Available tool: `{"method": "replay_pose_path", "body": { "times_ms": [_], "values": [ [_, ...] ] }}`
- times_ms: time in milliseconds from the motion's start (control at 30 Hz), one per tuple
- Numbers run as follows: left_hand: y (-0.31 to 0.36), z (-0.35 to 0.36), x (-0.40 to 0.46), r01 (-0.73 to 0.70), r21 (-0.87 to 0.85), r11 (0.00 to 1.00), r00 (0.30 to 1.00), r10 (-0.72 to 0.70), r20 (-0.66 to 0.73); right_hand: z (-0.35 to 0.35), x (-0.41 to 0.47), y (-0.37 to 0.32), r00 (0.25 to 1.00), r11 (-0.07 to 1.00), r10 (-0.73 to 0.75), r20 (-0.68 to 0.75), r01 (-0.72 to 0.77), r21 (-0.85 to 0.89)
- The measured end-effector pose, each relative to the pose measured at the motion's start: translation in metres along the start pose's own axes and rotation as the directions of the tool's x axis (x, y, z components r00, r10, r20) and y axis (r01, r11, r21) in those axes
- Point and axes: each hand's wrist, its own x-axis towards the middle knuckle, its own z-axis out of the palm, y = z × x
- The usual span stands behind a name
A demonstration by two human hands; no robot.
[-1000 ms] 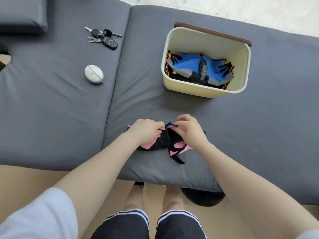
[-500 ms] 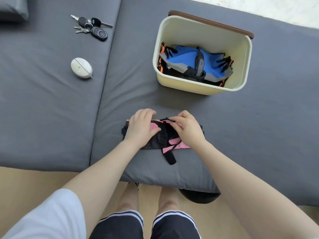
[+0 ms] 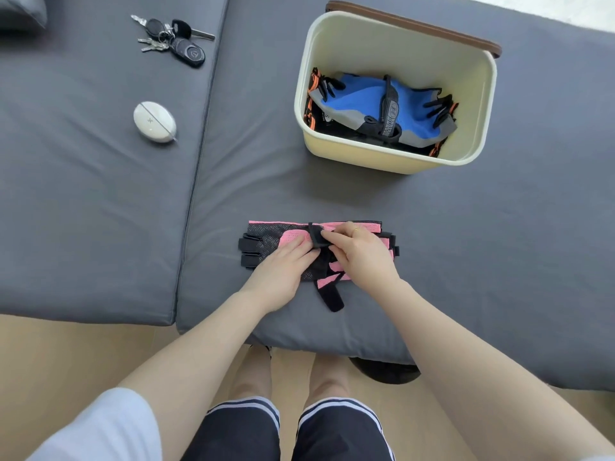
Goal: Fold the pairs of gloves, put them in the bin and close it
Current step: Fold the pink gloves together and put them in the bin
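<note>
head view:
gloves: pink-black pair (image 3: pixel 266 242) flat on grey cushion (image 3: pixel 432 244), near front edge.
L hand (image 3: pixel 283 264): fingers straight, pressing pair down.
R hand (image 3: pixel 357 249): pinching black strap (image 3: pixel 316 237).
tip: keep L pressure, pull strap snug across fold.
bin (image 3: pixel 392 154): open, blue pair (image 3: pixel 359 101) inside.

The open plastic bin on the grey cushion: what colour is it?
Pale cream-yellow bin, brown lid behind it; head view shows it best.
</note>
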Motion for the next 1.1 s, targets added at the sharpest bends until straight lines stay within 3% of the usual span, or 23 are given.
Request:
{"method": "replay_pose_path", "body": {
  "times_ms": [100,200,267,367,500,600,700,767,867,900,1000,1100],
  "values": [
    [-0.007,-0.006,-0.014,0.036,-0.079,0.996,0.977,-0.052,-0.207,0.007,-0.015,0.004,0.996,0.983,-0.051,0.078,0.064,-0.172],
    [-0.014,-0.008,-0.025,0.039,0.007,0.999,0.960,-0.035,-0.276,0.010,-0.026,0.002,0.995,0.955,0.002,0.104,0.029,-0.294],
    [-0.014,-0.005,-0.025,0.029,0.130,0.991,0.978,-0.001,-0.207,0.012,-0.026,-0.001,0.996,0.932,0.016,0.089,0.018,-0.362],
    [-0.010,-0.002,-0.018,0.102,0.239,0.966,0.995,-0.095,-0.042,0.012,-0.022,-0.007,0.999,0.938,0.033,0.044,-0.015,-0.347],
    [-0.009,-0.004,-0.004,0.076,0.294,0.953,0.995,-0.052,-0.088,0.009,-0.002,-0.003,1.000,0.960,0.026,0.007,-0.023,-0.278],
    [0.002,-0.026,-0.005,0.132,0.092,0.987,0.984,-0.119,-0.134,0.010,0.009,-0.001,0.995,0.980,0.035,-0.091,-0.053,-0.194],
    [0.004,-0.056,-0.014,0.310,-0.182,0.933,0.949,-0.293,0.112,0.001,0.009,-0.003,0.967,0.970,0.240,-0.083,-0.241,-0.007],
    [0.001,-0.076,-0.017,0.356,-0.296,0.886,0.921,-0.279,0.272,-0.006,0.010,-0.003,0.913,0.896,0.406,0.028,-0.404,0.182],
    [-0.008,-0.082,-0.007,0.371,-0.341,0.864,0.895,-0.234,0.381,-0.008,0.012,-0.003,0.898,0.866,0.427,0.103,-0.439,0.239],
    [-0.010,-0.077,-0.001,0.368,-0.340,0.866,0.904,-0.247,0.349,-0.008,0.012,-0.003,0.899,0.868,0.423,0.113,-0.438,0.234],
    [-0.012,-0.055,0.010,0.318,-0.249,0.915,0.948,-0.314,0.056,-0.005,0.014,-0.003,0.899,0.866,0.425,0.109,-0.439,0.241],
    [-0.010,-0.036,0.007,0.288,-0.110,0.951,0.956,-0.292,-0.024,-0.003,0.012,-0.006,0.905,0.852,0.416,0.090,-0.423,0.308]
  ]
}}
